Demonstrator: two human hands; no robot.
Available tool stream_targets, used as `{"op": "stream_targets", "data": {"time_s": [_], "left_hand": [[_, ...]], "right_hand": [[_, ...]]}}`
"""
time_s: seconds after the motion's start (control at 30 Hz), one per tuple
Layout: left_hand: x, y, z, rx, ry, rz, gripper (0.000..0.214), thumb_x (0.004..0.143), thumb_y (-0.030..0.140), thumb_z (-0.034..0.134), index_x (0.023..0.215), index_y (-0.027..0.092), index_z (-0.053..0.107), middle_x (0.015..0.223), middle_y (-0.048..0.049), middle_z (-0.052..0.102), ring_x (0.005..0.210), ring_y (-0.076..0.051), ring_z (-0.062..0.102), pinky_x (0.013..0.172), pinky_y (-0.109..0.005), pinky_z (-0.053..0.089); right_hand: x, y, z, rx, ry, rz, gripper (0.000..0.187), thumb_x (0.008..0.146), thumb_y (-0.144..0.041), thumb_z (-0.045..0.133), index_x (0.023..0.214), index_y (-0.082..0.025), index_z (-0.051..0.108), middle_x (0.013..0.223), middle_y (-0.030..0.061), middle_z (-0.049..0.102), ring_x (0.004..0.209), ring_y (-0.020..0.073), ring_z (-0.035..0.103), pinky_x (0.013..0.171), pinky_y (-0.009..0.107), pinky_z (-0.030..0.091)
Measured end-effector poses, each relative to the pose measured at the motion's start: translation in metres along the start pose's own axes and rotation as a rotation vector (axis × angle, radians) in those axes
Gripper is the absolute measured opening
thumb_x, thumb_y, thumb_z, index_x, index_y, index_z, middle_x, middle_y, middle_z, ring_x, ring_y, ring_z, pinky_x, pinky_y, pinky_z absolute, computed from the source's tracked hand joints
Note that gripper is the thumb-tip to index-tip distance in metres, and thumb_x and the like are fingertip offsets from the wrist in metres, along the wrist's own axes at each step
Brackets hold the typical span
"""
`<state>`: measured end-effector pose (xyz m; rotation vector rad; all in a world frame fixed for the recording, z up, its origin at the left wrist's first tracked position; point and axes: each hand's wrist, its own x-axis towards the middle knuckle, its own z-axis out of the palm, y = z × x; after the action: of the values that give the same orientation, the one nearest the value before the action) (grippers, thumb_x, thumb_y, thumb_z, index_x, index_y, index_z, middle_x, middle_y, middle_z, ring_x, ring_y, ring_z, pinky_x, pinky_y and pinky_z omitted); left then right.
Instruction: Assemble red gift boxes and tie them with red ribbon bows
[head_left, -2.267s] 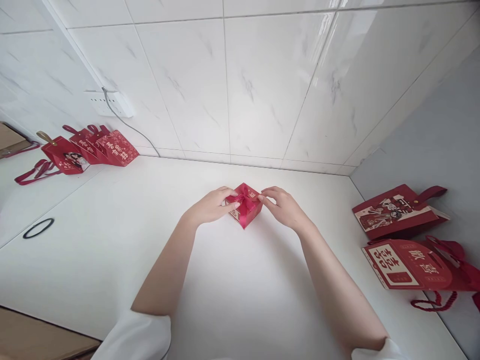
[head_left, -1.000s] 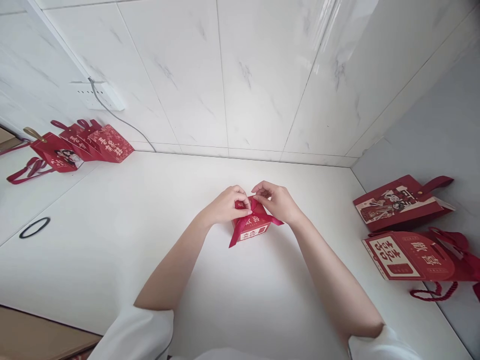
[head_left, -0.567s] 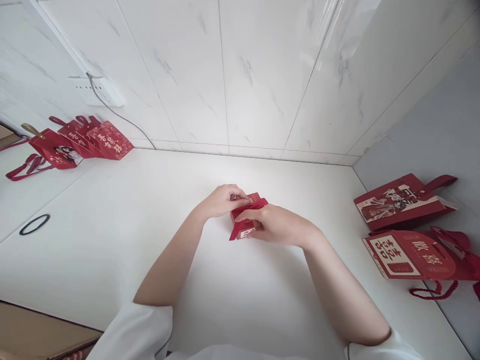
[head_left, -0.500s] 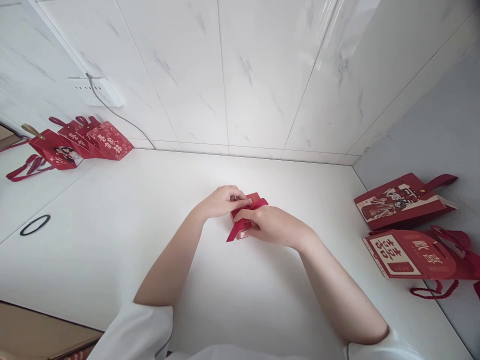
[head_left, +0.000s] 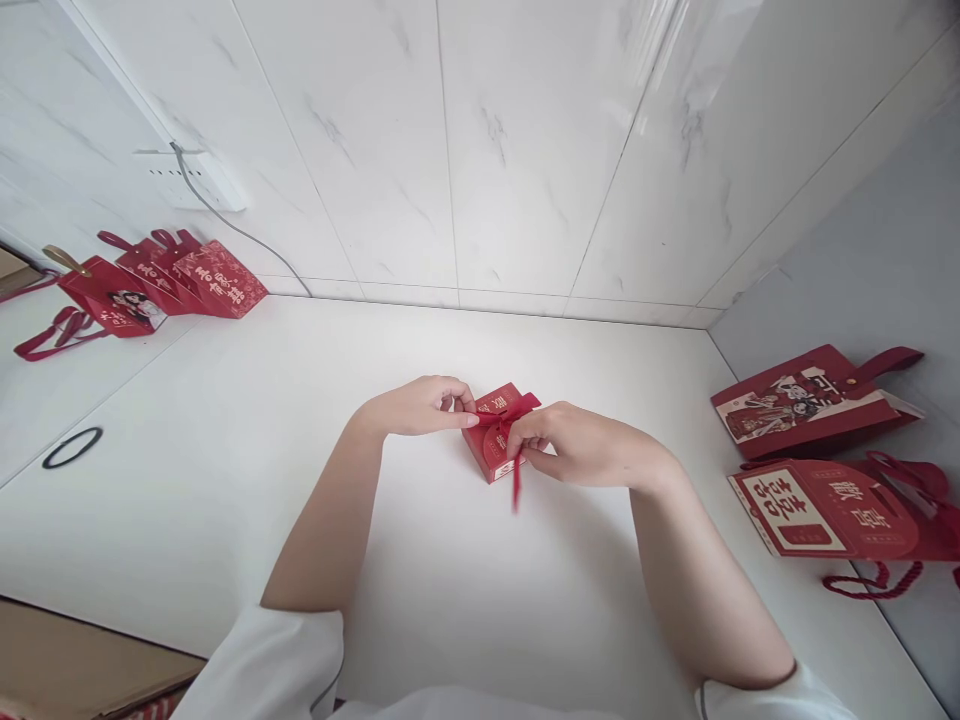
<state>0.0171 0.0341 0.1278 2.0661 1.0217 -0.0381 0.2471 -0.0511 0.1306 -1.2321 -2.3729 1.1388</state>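
I have the left hand (head_left: 429, 405) pinching a left-side piece of the red ribbon (head_left: 504, 418) between thumb and fingertips, right there at the bow! Over on the other side, the right hand (head_left: 570, 440) curls its fingers against the ribbon; whether they grip it, I can't tell from here. A loose tail dangles, blurred, below those fingers. Between the hands sits the small red gift box (head_left: 482, 448), angled on the white tabletop (head_left: 450, 580), with red gift bags (head_left: 802, 510) well off to the right.
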Motion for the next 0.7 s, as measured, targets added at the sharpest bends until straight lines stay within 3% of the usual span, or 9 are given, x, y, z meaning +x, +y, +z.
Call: {"op": "stream_targets", "data": {"time_s": [0.13,0.3,0.47,0.7], "left_hand": [[0.002,0.003,0.005,-0.037,0.032,0.000,0.039,0.079,0.060,0.054,0.079,0.021,0.061,0.097,-0.0016,0.058,0.079,-0.015,0.050,0.066,-0.027,0.040],[0.010,0.006,0.015,-0.095,0.033,0.033,0.039,0.078,0.060,0.056,0.089,0.024,0.068,0.106,-0.0032,0.055,0.090,-0.018,0.054,0.074,-0.029,0.043],[0.016,0.006,0.023,-0.136,0.100,0.021,0.038,0.077,0.059,0.056,0.080,0.023,0.068,0.100,-0.0028,0.055,0.082,-0.017,0.055,0.070,-0.029,0.044],[0.013,0.000,0.013,-0.117,0.083,-0.010,0.042,0.072,0.060,0.061,0.065,0.019,0.056,0.091,-0.0023,0.057,0.073,-0.015,0.050,0.062,-0.028,0.042]], "right_hand": [[-0.004,0.002,-0.005,0.027,-0.048,0.129,0.018,0.082,-0.023,0.048,0.074,-0.021,0.064,0.069,0.0003,0.057,0.059,0.0133,0.045,0.055,0.026,0.032],[-0.004,0.004,-0.004,0.046,-0.064,0.185,0.022,0.085,-0.032,0.049,0.071,-0.021,0.061,0.065,-0.0006,0.052,0.056,0.0121,0.041,0.053,0.027,0.030],[-0.002,0.007,-0.002,0.057,-0.038,0.169,0.018,0.082,-0.031,0.053,0.070,-0.023,0.064,0.063,0.0008,0.055,0.058,0.0152,0.046,0.053,0.028,0.032],[-0.002,0.013,-0.003,0.052,-0.045,0.219,0.017,0.079,-0.029,0.052,0.066,-0.021,0.061,0.061,0.0006,0.053,0.053,0.0133,0.041,0.050,0.028,0.029]]}}
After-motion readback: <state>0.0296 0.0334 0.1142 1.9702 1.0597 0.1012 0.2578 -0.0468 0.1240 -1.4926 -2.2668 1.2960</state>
